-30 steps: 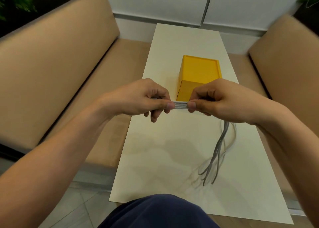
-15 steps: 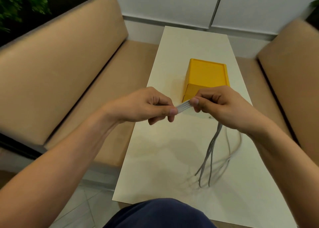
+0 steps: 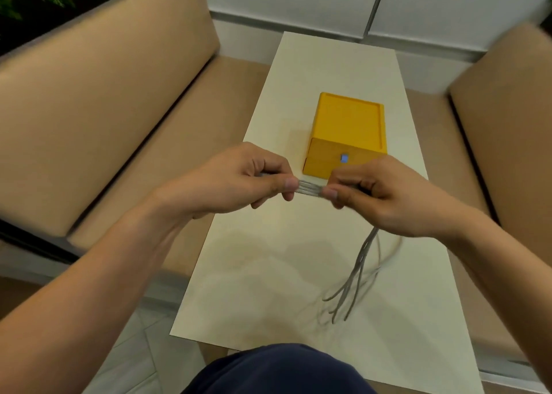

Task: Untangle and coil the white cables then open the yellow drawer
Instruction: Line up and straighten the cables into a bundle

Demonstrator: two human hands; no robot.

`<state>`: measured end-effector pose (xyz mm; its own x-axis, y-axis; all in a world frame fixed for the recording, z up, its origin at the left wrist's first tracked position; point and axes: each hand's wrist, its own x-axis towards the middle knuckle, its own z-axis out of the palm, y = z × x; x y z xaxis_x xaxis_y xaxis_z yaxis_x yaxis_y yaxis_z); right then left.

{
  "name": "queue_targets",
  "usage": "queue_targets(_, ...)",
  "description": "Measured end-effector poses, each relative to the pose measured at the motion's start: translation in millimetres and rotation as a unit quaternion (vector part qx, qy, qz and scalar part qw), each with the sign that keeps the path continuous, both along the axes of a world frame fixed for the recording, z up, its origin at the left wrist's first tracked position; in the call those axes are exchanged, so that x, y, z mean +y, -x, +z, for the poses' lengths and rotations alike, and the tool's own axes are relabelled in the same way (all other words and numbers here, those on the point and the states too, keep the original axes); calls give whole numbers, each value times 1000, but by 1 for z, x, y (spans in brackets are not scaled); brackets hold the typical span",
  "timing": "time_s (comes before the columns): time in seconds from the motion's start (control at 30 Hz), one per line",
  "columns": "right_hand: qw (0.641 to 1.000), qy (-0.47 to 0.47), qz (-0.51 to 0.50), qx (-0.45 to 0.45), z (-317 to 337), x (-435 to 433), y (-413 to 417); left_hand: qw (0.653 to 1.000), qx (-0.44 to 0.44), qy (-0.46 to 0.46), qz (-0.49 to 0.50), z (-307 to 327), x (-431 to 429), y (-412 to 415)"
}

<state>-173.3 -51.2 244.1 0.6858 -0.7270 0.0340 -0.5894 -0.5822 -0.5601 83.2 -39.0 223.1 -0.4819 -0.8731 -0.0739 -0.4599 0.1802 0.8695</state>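
Tan benches flank the pale table (image 3: 313, 274) you are leaning over. Your left hand (image 3: 239, 181) and right hand (image 3: 385, 196) are raised close together above it, each with thumb and curled fingers pinched on the white cables (image 3: 310, 189) — a short flat bundle spans the gap between your thumbs. Below your right hand the loose strands hang down, ends fanning out blurred near the tabletop. Just beyond your knuckles sits the yellow drawer (image 3: 346, 137) — closed, with a small blue knob (image 3: 344, 158) on its front.
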Motion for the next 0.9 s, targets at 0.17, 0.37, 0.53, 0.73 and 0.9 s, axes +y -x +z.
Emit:
queue_targets(0.17,991,47,-59,-109,-7,-6,7,999,-37,3,-9,8,1,20)
queue_targets(0.37,998,-11,1,-56,-15,-9,22,993,90,0,75,-1,7,30)
queue_targets(0.53,987,-7,-44,-156,-11,-19,19,996,21,24,83,7,9,37)
queue_targets(0.73,994,-38,16,-105,-12,-19,23,996,35,-26,81,10,14,30)
queue_targets(0.9,991,-70,33,-110,-8,-20,17,997,-32,-72,16,21,14,21)
